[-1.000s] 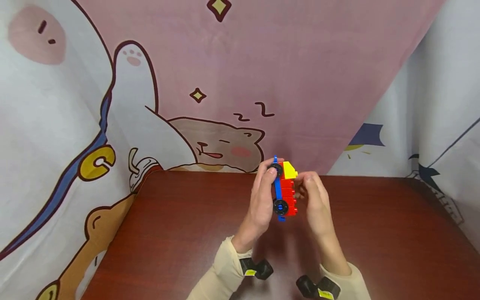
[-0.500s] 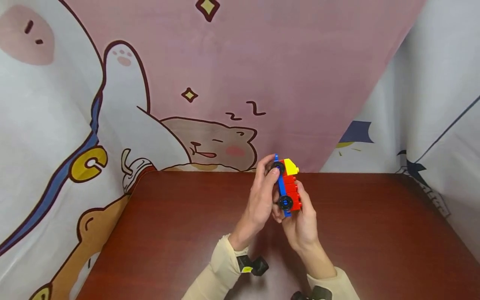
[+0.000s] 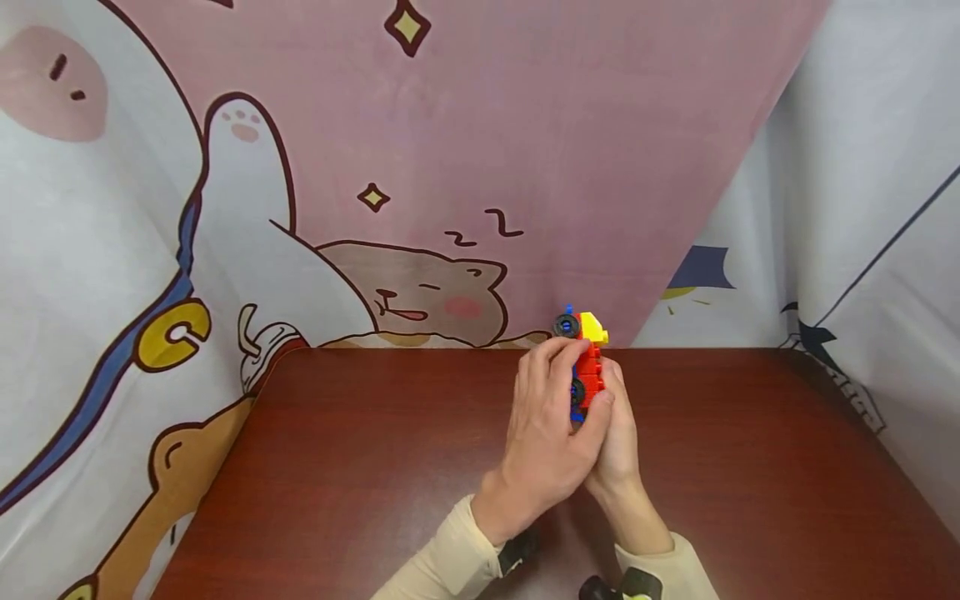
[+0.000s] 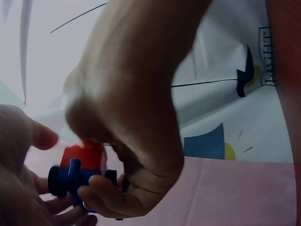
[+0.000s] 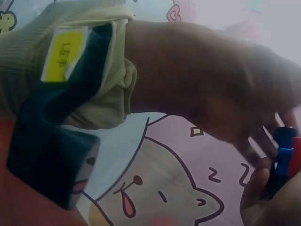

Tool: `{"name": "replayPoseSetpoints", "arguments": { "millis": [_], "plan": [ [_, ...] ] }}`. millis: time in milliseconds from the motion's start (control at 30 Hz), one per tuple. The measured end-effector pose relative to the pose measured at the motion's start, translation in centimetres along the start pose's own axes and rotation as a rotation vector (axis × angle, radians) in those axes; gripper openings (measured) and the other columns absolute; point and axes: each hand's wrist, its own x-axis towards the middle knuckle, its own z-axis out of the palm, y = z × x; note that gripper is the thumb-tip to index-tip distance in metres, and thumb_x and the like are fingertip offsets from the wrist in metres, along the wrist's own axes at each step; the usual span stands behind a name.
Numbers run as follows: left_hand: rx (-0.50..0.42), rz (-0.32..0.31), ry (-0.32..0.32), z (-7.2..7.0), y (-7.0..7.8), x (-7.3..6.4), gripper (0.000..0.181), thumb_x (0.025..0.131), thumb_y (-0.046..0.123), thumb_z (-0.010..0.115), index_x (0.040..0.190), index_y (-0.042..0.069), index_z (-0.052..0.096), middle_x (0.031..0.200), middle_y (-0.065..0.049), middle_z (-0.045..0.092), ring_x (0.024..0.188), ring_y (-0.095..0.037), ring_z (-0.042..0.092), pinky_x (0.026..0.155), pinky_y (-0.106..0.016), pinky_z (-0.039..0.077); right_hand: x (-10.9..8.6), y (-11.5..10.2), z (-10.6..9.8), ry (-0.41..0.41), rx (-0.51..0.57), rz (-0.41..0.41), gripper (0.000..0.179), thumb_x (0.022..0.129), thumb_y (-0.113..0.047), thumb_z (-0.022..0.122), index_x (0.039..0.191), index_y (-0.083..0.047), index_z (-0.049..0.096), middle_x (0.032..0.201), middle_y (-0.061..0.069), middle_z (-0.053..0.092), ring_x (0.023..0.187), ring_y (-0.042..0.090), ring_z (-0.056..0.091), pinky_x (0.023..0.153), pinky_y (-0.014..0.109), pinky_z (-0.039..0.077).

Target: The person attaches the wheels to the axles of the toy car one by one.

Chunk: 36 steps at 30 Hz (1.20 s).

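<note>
A toy car of building bricks stands on end between my hands, its yellow sloped brick uppermost. Red bricks line its right side. Black wheels and a blue base are on the left. My left hand reaches over the car from the left, its bent fingers on the side and its thumb by the lower red bricks. From the right, my right hand grips the car, partly hidden by the left. In the left wrist view, right-hand fingers curl round the blue base.
A dark red-brown table lies below the hands. Behind it hangs a printed cloth with cartoon animals. Black wrist cameras are strapped at both cuffs.
My right hand has come in from the right to the car. My left hand has turned over, its back now covering the car's lower left. The car has shifted slightly right.
</note>
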Motion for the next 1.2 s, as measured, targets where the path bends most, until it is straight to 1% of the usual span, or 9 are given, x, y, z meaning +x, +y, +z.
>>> {"name": "replayPoseSetpoints", "arguments": {
  "millis": [100, 233, 533, 667, 800, 900, 1067, 1133, 1200],
  "plan": [
    [0.061, -0.018, -0.046, 0.5, 0.1, -0.1, 0.053, 0.092, 0.025, 0.062, 0.139, 0.004, 0.048, 0.136, -0.01, 0.048, 0.127, -0.023, 0.046, 0.109, -0.033, 0.041, 0.0, -0.2, 0.0, 0.067, -0.105, 0.0, 0.018, 0.107, -0.039, 0.036, 0.112, -0.024, 0.045, 0.106, -0.01, 0.055, 0.096, 0.005, 0.054, 0.079, 0.016, 0.048],
    [0.027, -0.04, -0.059, 0.7, -0.2, -0.2, 0.053, 0.096, 0.02, 0.059, 0.143, 0.001, 0.043, 0.14, -0.013, 0.043, 0.128, -0.024, 0.048, 0.109, -0.033, 0.045, 0.2, -0.4, 0.0, 0.141, -0.221, -0.01, 0.019, 0.107, -0.035, 0.037, 0.114, -0.02, 0.046, 0.111, -0.007, 0.053, 0.101, 0.01, 0.051, 0.08, 0.019, 0.047],
    [-0.318, -0.225, -0.023, 0.7, -1.5, -0.9, 0.058, 0.1, 0.014, 0.056, 0.153, 0.005, 0.033, 0.15, -0.011, 0.033, 0.124, -0.022, 0.052, 0.088, -0.024, 0.053, 0.2, 0.1, 0.2, 0.091, -0.643, -0.118, 0.051, 0.108, -0.03, 0.027, 0.15, -0.002, 0.038, 0.144, 0.005, 0.043, 0.127, 0.015, 0.044, 0.101, 0.016, 0.037],
    [-0.396, -0.308, -0.035, 0.8, -2.0, -1.4, 0.057, 0.102, 0.018, 0.055, 0.153, 0.004, 0.034, 0.152, -0.009, 0.034, 0.13, -0.022, 0.049, 0.096, -0.029, 0.051, -0.2, 0.7, -0.1, -0.002, -0.734, -0.126, 0.056, 0.108, -0.03, 0.027, 0.159, -0.007, 0.02, 0.162, 0.012, 0.024, 0.146, 0.028, 0.028, 0.121, 0.039, 0.026],
    [-0.438, -0.385, -0.095, 1.0, -2.5, -2.6, 0.057, 0.103, 0.021, 0.051, 0.155, 0.005, 0.032, 0.155, -0.006, 0.034, 0.138, -0.021, 0.044, 0.112, -0.04, 0.042, -1.2, 1.4, -0.9, -0.065, -0.781, -0.074, 0.059, 0.109, -0.03, 0.028, 0.16, -0.007, 0.012, 0.167, 0.011, 0.014, 0.153, 0.033, 0.016, 0.119, 0.064, 0.016],
    [-0.456, -0.433, -0.153, 1.1, -3.0, -3.7, 0.059, 0.104, 0.02, 0.05, 0.157, 0.008, 0.028, 0.16, -0.003, 0.031, 0.145, -0.02, 0.038, 0.118, -0.042, 0.034, -1.8, 2.1, -1.7, -0.091, -0.821, -0.035, 0.057, 0.109, -0.029, 0.027, 0.16, -0.007, 0.013, 0.167, 0.01, 0.013, 0.154, 0.031, 0.013, 0.122, 0.058, 0.015],
    [-0.464, -0.51, -0.227, 1.4, -4.0, -5.5, 0.064, 0.103, 0.021, 0.049, 0.159, 0.01, 0.021, 0.166, -0.002, 0.021, 0.152, -0.019, 0.024, 0.122, -0.044, 0.024, -2.4, 3.6, -2.8, -0.114, -0.839, 0.024, 0.057, 0.11, -0.032, 0.025, 0.16, -0.007, 0.013, 0.167, 0.011, 0.012, 0.154, 0.029, 0.011, 0.117, 0.015, 0.014],
    [-0.453, -0.544, -0.253, 1.6, -4.5, -6.2, 0.065, 0.103, 0.022, 0.049, 0.159, 0.009, 0.02, 0.166, -0.003, 0.019, 0.152, -0.019, 0.022, 0.122, -0.045, 0.023, -2.5, 4.5, -3.2, -0.112, -0.829, 0.051, 0.058, 0.11, -0.033, 0.025, 0.159, -0.005, 0.014, 0.167, 0.013, 0.014, 0.154, 0.03, 0.012, 0.117, 0.014, 0.013],
    [-0.427, -0.568, -0.279, 1.8, -5.2, -6.9, 0.066, 0.102, 0.022, 0.05, 0.158, 0.005, 0.02, 0.166, -0.007, 0.02, 0.152, -0.022, 0.023, 0.122, -0.047, 0.022, -2.6, 5.4, -3.6, -0.111, -0.828, 0.088, 0.059, 0.11, -0.033, 0.026, 0.158, -0.002, 0.016, 0.166, 0.017, 0.015, 0.154, 0.033, 0.012, 0.123, 0.029, 0.013]
  ]
}}
